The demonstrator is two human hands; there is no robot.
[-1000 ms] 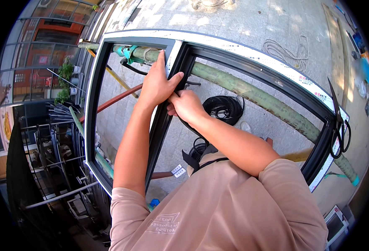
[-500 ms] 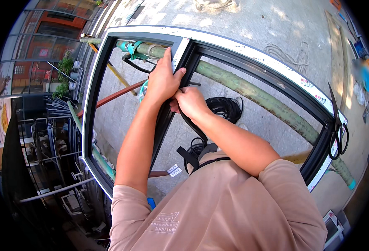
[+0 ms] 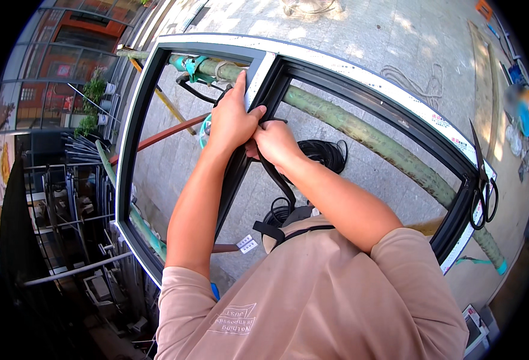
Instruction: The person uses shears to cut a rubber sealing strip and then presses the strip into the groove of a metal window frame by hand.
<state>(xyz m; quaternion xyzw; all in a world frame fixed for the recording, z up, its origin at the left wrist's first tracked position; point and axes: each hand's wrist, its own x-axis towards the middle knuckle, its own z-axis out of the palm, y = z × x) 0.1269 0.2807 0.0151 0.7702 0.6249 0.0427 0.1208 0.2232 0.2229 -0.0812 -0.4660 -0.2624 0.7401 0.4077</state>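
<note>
Since a second ago the right hand [image 3: 275, 143] has crept a little toward the far end of the divider [image 3: 274, 90] of the window frame [image 3: 360, 73], and the black strip [image 3: 285, 184] trailing from it bows out more in the right-hand opening, while the left hand [image 3: 234, 120] holds much the same spot. The left index finger points along the divider toward the far side, with the thumb spread toward the right hand; I cannot tell how its other fingers sit. The right fingers are curled together, apparently clamped on the strip at the divider, though their tips are hidden. The hanging slack could twist or catch if it drags against the frame edge, and a hard tug might stretch it or jolt the frame. The scissors [image 3: 479, 159] on the right side could slide off if the frame gets shaken. The strip looks rubbery and pliant, like the loops of the round coil [image 3: 330, 156] beyond; the frame is smooth, dark and straight-sided under white film, above a scuffed green pole [image 3: 366, 133] and pale, blocky paving [image 3: 384, 180]
</note>
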